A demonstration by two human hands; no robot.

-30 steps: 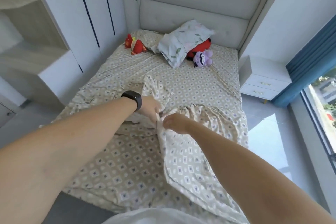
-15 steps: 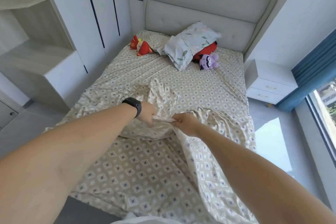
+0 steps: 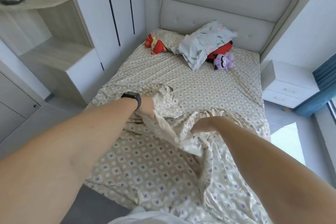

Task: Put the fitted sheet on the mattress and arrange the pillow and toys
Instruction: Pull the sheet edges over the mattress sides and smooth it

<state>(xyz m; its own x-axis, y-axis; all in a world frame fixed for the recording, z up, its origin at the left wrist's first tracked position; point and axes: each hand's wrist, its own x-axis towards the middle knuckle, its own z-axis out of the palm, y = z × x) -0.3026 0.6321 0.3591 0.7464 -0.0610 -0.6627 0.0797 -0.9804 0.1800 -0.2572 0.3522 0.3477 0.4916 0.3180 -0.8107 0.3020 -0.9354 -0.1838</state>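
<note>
We see a beige sheet [image 3: 200, 89] w/ small blue-grey diamond and circle print. Pillow [image 3: 205, 42]: pale w/ green leaves, pink hints. Toys: two red [image 3: 156, 46], one red-black [image 3: 221, 51], one purple [image 3: 223, 61]. Headboard [image 3: 218, 5] light grey; curtain [image 3: 325, 76] blue; watch [image 3: 134, 97] black.

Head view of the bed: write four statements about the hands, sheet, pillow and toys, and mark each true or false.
1. The left hand grips the beige diamond-patterned fitted sheet. True.
2. The right hand pinches the sheet too. False: its fingers are spread and hold nothing.
3. The leaf-print white pillow lies partly over the red plush toy. True.
4. The purple plush toy sits on the white nightstand. False: it lies on the bed beside the pillow.
</note>
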